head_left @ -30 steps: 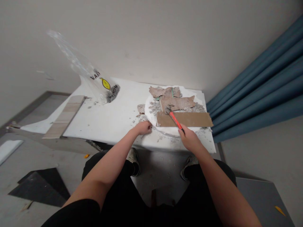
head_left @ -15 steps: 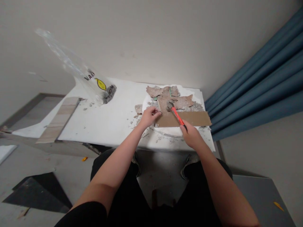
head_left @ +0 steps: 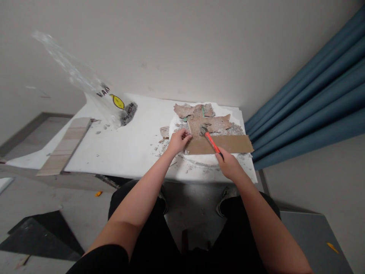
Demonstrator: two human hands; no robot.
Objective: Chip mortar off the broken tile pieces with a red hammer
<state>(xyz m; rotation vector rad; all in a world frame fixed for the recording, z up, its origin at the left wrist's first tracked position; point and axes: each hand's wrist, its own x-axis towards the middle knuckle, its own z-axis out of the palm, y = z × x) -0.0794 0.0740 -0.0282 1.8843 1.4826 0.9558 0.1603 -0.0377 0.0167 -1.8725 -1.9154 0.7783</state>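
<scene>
My right hand (head_left: 228, 163) is wrapped round the end of a hammer (head_left: 211, 141) with a red and black handle. Its grey head rests over torn brown cardboard pieces (head_left: 221, 122). At the left end of a flat brown cardboard strip (head_left: 230, 144) is my left hand (head_left: 179, 140), fingers curled and pinched together. Whatever is between those fingertips is too small to make out. Grey crumbs (head_left: 238, 129) lie around the cardboard, on a round white board (head_left: 196, 163).
A clear plastic bag (head_left: 107, 101) with a yellow print stands on the white-covered table (head_left: 125, 152), grey bits at its base. A wood-grain plank (head_left: 65, 144) lies at the left. Blue curtains (head_left: 313, 91) hang close on the right; black sheets (head_left: 42, 234) lie on the floor.
The view has shifted slightly, so the bag and table sit a little further left. Both hands keep nearly the same places, the right still holding the hammer low over the cardboard.
</scene>
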